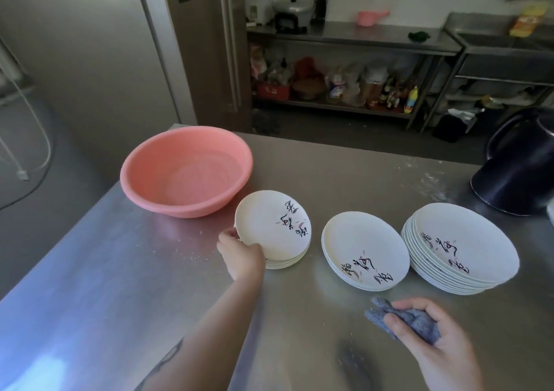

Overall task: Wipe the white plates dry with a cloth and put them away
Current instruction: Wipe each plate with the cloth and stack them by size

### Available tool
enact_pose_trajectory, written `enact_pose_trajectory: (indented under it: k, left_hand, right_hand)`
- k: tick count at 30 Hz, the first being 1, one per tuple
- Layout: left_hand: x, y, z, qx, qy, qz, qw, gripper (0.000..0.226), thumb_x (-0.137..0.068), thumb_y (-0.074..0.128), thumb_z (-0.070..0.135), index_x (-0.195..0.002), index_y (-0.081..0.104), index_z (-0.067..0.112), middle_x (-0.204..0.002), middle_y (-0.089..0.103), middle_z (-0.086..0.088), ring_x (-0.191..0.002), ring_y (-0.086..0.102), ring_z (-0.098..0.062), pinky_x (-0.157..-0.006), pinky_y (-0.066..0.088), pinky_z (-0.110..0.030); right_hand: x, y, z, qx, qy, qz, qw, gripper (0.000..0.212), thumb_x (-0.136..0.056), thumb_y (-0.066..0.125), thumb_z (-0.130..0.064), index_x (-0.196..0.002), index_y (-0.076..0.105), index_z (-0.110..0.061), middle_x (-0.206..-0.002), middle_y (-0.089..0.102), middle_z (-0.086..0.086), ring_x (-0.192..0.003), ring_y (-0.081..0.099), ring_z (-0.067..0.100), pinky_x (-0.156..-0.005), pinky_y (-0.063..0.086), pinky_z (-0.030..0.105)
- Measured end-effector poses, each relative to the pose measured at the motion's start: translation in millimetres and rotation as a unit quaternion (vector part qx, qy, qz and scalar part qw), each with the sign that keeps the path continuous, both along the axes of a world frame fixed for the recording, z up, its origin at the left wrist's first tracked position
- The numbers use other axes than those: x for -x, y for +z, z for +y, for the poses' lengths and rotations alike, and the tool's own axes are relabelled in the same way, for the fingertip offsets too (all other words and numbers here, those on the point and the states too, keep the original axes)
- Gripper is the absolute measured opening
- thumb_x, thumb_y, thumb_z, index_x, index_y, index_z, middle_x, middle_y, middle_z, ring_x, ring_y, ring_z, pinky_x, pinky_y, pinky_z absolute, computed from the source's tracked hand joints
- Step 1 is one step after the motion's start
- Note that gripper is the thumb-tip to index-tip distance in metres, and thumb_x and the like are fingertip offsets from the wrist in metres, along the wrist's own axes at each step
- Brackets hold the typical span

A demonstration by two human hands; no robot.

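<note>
White plates sit in three stacks across the middle of the steel counter [90, 270]: a small left stack [275, 234], a low middle stack [364, 254] and a tall right stack [461, 248], each top plate marked with black brush lettering. The left hand [239, 255] curls its fingers round the near rim of the top plate on the left stack, which sits tilted on the ones below. The right hand [434, 333], lower right of the frame, grips a bunched grey cloth [401, 318] just above the counter. Upper left of the plates, a pink basin [186, 170] stands near the counter's far-left corner, nothing visible inside it. At the right edge a dark kettle [521, 162] is cut off by the frame. Beyond the counter, shelves [344, 39] hold pots, jars and bottles, too blurred to name. Bare steel lies open in front of the stacks and along the left side.
</note>
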State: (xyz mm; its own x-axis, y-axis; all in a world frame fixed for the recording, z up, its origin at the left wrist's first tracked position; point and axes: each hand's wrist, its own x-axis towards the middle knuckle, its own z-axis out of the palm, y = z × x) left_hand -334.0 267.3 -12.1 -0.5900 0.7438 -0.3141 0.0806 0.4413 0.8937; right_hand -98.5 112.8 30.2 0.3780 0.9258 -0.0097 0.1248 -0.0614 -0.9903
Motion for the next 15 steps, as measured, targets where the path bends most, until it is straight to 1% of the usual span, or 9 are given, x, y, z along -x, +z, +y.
enact_pose_trajectory:
  k: [2, 3, 4, 6, 7, 9, 12, 15]
  left_hand:
    - [-1, 2, 1, -0.011, 0.018, -0.034, 0.999, 0.044, -0.077, 0.049, -0.011, -0.116, 0.045, 0.010, -0.112, 0.054, -0.004, -0.095, 0.053, -0.028, -0.076, 0.045, -0.036]
    - [-1, 1, 0, -0.008, 0.030, -0.055, 0.998, 0.045, -0.078, 0.049, -0.011, -0.116, 0.045, 0.011, -0.109, 0.056, -0.004, -0.092, 0.053, -0.027, -0.074, 0.046, -0.035]
    - [0, -2, 0, -0.008, 0.043, -0.078, 0.996, 0.044, -0.077, 0.051, -0.012, -0.115, 0.046, 0.012, -0.109, 0.059, -0.004, -0.090, 0.055, -0.027, -0.075, 0.050, -0.037]
    - [2, -6, -3, -0.018, 0.075, -0.134, 0.988, 0.046, -0.076, 0.053, -0.015, -0.111, 0.047, 0.015, -0.113, 0.061, -0.007, -0.091, 0.058, -0.029, -0.075, 0.057, -0.043]
    - [3, -6, -5, -0.026, 0.089, -0.161, 0.983, 0.049, -0.075, 0.053, -0.017, -0.111, 0.048, 0.014, -0.114, 0.060, -0.008, -0.092, 0.058, -0.030, -0.070, 0.058, -0.042]
    - [5, 1, -13, -0.049, 0.102, -0.195, 0.974, 0.053, -0.073, 0.052, -0.022, -0.114, 0.052, 0.012, -0.113, 0.059, -0.007, -0.094, 0.059, -0.030, -0.060, 0.056, -0.036]
    - [4, 20, -34, -0.080, 0.089, -0.214, 0.970, 0.055, -0.074, 0.052, -0.024, -0.115, 0.053, 0.013, -0.110, 0.059, -0.007, -0.095, 0.061, -0.031, -0.060, 0.056, -0.035]
    - [-2, 36, -65, -0.082, 0.051, -0.231, 0.968, 0.057, -0.076, 0.054, -0.025, -0.119, 0.052, 0.013, -0.107, 0.060, -0.006, -0.086, 0.062, -0.027, -0.061, 0.055, -0.036]
  right_hand:
    - [2, 0, 1, -0.004, 0.007, 0.010, 1.000, 0.022, -0.070, 0.074, 0.017, -0.079, 0.067, -0.003, -0.079, 0.073, 0.015, -0.062, 0.067, 0.013, -0.059, 0.053, 0.013]
    - [2, 1, 2, -0.005, 0.011, 0.015, 1.000, 0.022, -0.071, 0.073, 0.016, -0.081, 0.066, -0.002, -0.081, 0.073, 0.015, -0.064, 0.068, 0.014, -0.060, 0.054, 0.014]
    - [3, 1, 2, -0.007, 0.015, 0.020, 1.000, 0.022, -0.072, 0.072, 0.017, -0.083, 0.065, -0.001, -0.083, 0.074, 0.015, -0.066, 0.069, 0.015, -0.061, 0.054, 0.015]
    - [4, 3, 2, -0.010, 0.019, 0.033, 0.999, 0.021, -0.073, 0.070, 0.017, -0.084, 0.064, 0.000, -0.085, 0.073, 0.015, -0.069, 0.070, 0.014, -0.063, 0.054, 0.016]
    - [4, 3, 2, -0.012, 0.019, 0.035, 0.999, 0.021, -0.074, 0.070, 0.017, -0.085, 0.064, 0.000, -0.086, 0.072, 0.017, -0.071, 0.070, 0.014, -0.064, 0.053, 0.015]
    - [3, 4, 0, -0.022, 0.019, 0.034, 0.999, 0.020, -0.075, 0.071, 0.014, -0.085, 0.064, -0.001, -0.091, 0.070, 0.018, -0.077, 0.070, 0.016, -0.066, 0.053, 0.016]
    - [-2, 3, -4, -0.029, 0.019, 0.009, 0.999, 0.019, -0.076, 0.074, 0.009, -0.085, 0.065, -0.005, -0.091, 0.072, 0.013, -0.084, 0.071, 0.018, -0.071, 0.053, 0.017]
    - [-8, 0, -10, -0.028, 0.016, 0.008, 0.999, 0.019, -0.076, 0.074, 0.008, -0.086, 0.065, -0.006, -0.088, 0.072, 0.009, -0.082, 0.071, 0.016, -0.072, 0.053, 0.019]
